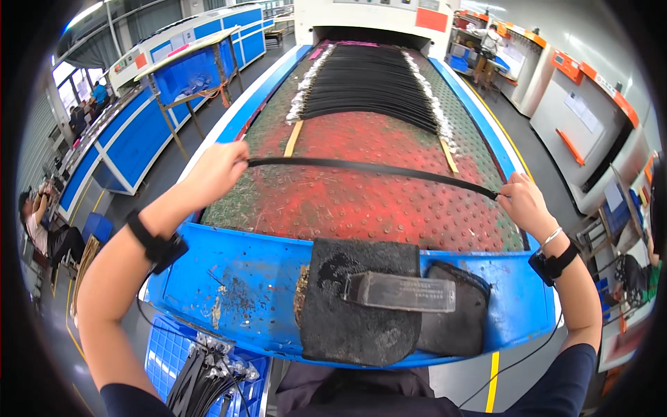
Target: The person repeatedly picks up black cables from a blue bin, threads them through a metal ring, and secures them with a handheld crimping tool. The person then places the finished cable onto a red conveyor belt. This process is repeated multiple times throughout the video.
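Observation:
A long black strap [375, 168] is stretched between my hands over the red and green studded belt [361, 205]. My left hand [219, 167] pinches its left end, and my right hand [522, 200] closes on the other end. The strap bows slightly and crosses the near ends of two yellow strips [293, 139] on the belt. Farther back, many similar black straps [372, 83] lie side by side across the belt, with whitish material [445, 128] along both of their ends. Fingers hide the tips of the held strap.
A blue ledge [243, 278] fronts the belt. Black pads [361, 333] and a clear plastic case [403, 292] lie on it. Lower left, a blue crate [163, 347] holds more black straps. Behind the belt stands a white machine housing [375, 17]. People are at both sides.

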The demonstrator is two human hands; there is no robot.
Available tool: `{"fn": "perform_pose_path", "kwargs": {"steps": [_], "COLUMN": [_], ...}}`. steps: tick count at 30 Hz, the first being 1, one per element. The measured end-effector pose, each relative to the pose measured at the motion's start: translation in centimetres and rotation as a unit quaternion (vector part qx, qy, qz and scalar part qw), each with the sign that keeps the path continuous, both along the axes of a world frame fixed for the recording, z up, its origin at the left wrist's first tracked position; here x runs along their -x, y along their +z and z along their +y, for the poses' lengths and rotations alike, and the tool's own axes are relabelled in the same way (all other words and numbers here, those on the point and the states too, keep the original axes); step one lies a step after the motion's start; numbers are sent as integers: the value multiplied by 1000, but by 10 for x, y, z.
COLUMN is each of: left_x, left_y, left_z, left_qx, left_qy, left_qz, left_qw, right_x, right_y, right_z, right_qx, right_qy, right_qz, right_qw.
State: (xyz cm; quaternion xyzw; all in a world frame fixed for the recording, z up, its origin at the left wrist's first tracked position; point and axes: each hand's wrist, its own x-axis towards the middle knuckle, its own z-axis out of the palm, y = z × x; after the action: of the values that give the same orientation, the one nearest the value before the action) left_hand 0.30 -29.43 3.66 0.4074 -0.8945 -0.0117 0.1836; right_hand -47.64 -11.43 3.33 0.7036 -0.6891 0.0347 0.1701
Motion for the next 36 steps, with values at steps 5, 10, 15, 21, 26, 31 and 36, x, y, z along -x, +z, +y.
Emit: {"fn": "perform_pose_path", "kwargs": {"steps": [5,10,15,21,26,31,36], "left_x": [29,70,100,110,115,107,104], "left_y": [-29,-56,-79,-121,-138,-150,-155], "left_z": [-111,-191,-237,-271,-279,-293,-300], "left_qx": [80,61,39,29,-16,36,14], "left_qy": [33,116,166,212,218,169,188], "left_qz": [22,41,69,88,85,69,90], "left_qw": [996,990,983,973,972,982,978], "right_x": [12,28,41,41,46,52,69], "right_y": [-18,-50,-71,-85,-98,-107,-117], "right_z": [-88,-168,-222,-258,-265,-267,-275], "right_qx": [55,116,143,157,142,102,78], "right_qy": [-9,-32,-28,-25,-34,-49,-57], "right_qz": [-55,-70,-52,-50,-44,-7,47], "right_qw": [997,990,988,986,988,994,994]}}
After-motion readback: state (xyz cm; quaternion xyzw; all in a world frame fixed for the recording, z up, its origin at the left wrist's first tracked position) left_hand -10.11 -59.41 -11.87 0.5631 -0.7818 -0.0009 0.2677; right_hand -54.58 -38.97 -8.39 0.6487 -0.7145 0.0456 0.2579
